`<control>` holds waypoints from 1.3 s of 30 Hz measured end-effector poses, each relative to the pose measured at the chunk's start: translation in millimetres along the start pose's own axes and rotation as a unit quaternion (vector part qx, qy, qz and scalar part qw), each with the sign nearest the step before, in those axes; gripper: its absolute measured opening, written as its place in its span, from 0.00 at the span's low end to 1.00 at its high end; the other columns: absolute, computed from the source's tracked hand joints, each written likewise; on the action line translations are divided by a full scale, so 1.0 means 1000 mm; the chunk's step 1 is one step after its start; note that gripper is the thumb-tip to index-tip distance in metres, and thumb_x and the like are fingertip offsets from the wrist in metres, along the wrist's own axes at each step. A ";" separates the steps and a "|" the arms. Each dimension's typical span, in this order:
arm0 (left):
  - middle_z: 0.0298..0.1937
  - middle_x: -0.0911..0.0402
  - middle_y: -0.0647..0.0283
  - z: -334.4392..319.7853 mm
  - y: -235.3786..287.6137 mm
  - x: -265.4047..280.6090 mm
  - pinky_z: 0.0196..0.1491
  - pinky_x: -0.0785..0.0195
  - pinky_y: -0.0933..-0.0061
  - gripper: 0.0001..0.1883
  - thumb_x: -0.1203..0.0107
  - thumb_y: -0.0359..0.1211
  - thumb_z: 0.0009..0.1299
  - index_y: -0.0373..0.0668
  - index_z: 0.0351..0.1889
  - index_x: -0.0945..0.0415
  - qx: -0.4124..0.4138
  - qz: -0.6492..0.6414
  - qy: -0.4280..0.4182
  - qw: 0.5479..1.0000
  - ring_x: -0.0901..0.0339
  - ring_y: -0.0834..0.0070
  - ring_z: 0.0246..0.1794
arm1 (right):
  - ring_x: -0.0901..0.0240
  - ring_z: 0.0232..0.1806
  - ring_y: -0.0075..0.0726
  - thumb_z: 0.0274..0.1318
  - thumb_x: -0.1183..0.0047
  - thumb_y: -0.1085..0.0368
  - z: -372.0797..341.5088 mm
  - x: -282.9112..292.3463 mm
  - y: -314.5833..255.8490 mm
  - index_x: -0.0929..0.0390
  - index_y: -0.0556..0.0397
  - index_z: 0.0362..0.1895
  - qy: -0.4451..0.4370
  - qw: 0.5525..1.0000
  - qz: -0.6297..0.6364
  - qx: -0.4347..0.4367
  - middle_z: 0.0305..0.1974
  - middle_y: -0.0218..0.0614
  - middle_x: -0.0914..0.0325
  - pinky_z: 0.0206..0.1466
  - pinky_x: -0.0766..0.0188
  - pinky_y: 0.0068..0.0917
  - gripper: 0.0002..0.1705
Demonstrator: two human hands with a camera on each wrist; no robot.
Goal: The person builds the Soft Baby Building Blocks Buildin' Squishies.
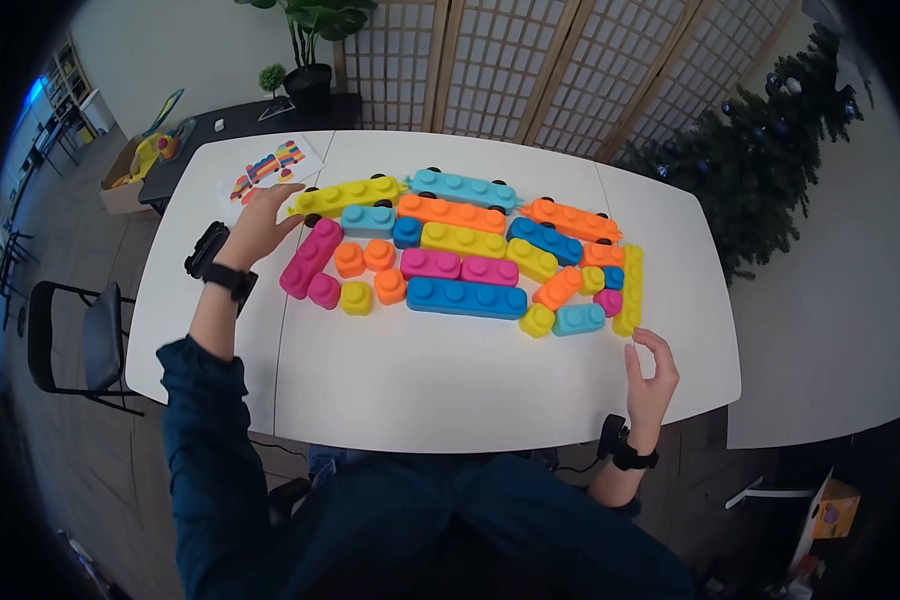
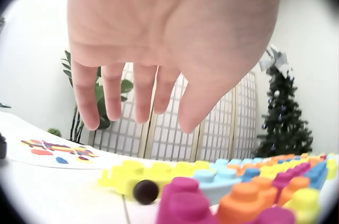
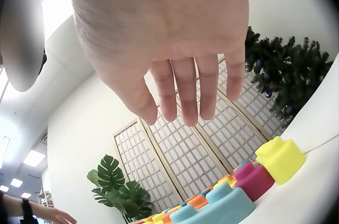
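Observation:
My left hand (image 1: pixel 258 228) hovers at the left end of the yellow wheeled base (image 1: pixel 355 194), fingers loosely bent. Nothing is between the fingers in the left wrist view, where the yellow base with a black wheel (image 2: pixel 146 191) lies below them. Beneath that hand lies a long pink block (image 1: pixel 311 259). My right hand (image 1: pixel 652 385) is at the near end of a long yellow block (image 1: pixel 629 290), thumb and fingers apart and holding nothing. From the right wrist, a light blue block (image 3: pixel 222 205) and a small pink block (image 3: pixel 253 180) appear below the fingers.
A light blue wheeled base (image 1: pixel 462 187) and an orange one (image 1: pixel 572 219) line the back. Several coloured blocks, such as a long blue block (image 1: pixel 467 297), cover the middle of the white table (image 1: pixel 420 390). A printed picture sheet (image 1: pixel 268 170) lies at the back left.

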State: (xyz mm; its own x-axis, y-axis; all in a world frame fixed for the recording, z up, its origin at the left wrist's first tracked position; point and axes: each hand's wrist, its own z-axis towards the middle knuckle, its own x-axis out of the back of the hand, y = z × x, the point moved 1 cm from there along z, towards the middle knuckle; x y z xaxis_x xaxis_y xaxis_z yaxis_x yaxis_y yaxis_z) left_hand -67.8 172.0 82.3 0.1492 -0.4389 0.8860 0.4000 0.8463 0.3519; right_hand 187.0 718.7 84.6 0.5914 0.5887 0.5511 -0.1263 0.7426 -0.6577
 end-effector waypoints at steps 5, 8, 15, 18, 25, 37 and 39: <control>0.63 0.18 0.52 0.043 -0.014 -0.026 0.70 0.33 0.59 0.31 0.29 0.33 0.64 0.42 0.66 0.23 0.016 0.023 -0.116 0.993 0.26 0.52 0.66 | 0.18 0.55 0.45 0.59 0.37 0.76 -0.005 0.000 0.000 0.18 0.60 0.46 -0.012 1.000 -0.007 0.004 0.49 0.45 0.15 0.62 0.26 0.36 0.11; 0.61 0.17 0.51 0.054 -0.021 -0.035 0.67 0.30 0.61 0.31 0.28 0.33 0.62 0.42 0.65 0.22 0.026 0.005 -0.139 0.990 0.22 0.53 0.63 | 0.18 0.55 0.46 0.59 0.37 0.76 -0.007 0.001 -0.001 0.18 0.60 0.46 -0.020 1.000 -0.009 -0.012 0.49 0.45 0.15 0.62 0.25 0.36 0.10; 0.58 0.15 0.51 0.066 -0.015 -0.043 0.64 0.27 0.65 0.30 0.27 0.32 0.61 0.40 0.63 0.21 0.037 0.018 -0.161 0.986 0.18 0.57 0.58 | 0.19 0.55 0.40 0.61 0.38 0.73 -0.007 -0.004 -0.004 0.17 0.59 0.46 -0.036 0.999 0.000 -0.018 0.49 0.42 0.14 0.61 0.28 0.34 0.10; 0.57 0.14 0.51 0.067 -0.011 -0.044 0.63 0.26 0.66 0.30 0.28 0.32 0.60 0.40 0.62 0.20 0.051 0.008 -0.160 0.986 0.17 0.56 0.57 | 0.19 0.55 0.39 0.61 0.37 0.73 -0.008 -0.007 -0.005 0.17 0.59 0.46 -0.037 0.999 0.008 -0.017 0.49 0.41 0.14 0.60 0.28 0.34 0.10; 0.57 0.14 0.53 0.067 -0.018 -0.043 0.63 0.26 0.64 0.31 0.26 0.33 0.57 0.42 0.61 0.21 0.062 -0.007 -0.167 0.984 0.18 0.56 0.58 | 0.18 0.53 0.38 0.61 0.38 0.73 -0.007 -0.010 -0.004 0.17 0.59 0.46 -0.053 0.998 0.006 -0.023 0.48 0.40 0.14 0.59 0.28 0.33 0.09; 0.56 0.16 0.54 -0.024 0.098 0.048 0.58 0.25 0.62 0.31 0.29 0.25 0.59 0.43 0.63 0.24 -0.023 -0.050 -0.010 0.998 0.18 0.53 0.54 | 0.16 0.52 0.45 0.58 0.36 0.75 0.016 -0.017 -0.023 0.18 0.60 0.45 -0.098 0.994 0.027 0.032 0.48 0.45 0.14 0.60 0.24 0.34 0.11; 0.55 0.16 0.54 -0.051 0.138 0.039 0.59 0.26 0.60 0.33 0.28 0.27 0.57 0.45 0.63 0.23 -0.046 -0.056 -0.050 0.996 0.20 0.54 0.54 | 0.17 0.53 0.45 0.58 0.35 0.73 0.020 -0.023 -0.036 0.18 0.60 0.47 -0.117 0.992 0.035 0.044 0.49 0.45 0.15 0.59 0.24 0.34 0.12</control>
State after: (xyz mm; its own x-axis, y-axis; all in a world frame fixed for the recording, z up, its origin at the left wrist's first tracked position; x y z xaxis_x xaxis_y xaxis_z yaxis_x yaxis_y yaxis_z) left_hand 39.0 256.8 150.2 0.0103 -0.4936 0.8696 0.4903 0.7604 0.4259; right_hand 162.3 684.7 106.4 0.3788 0.6905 0.6162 -0.2361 0.7158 -0.6571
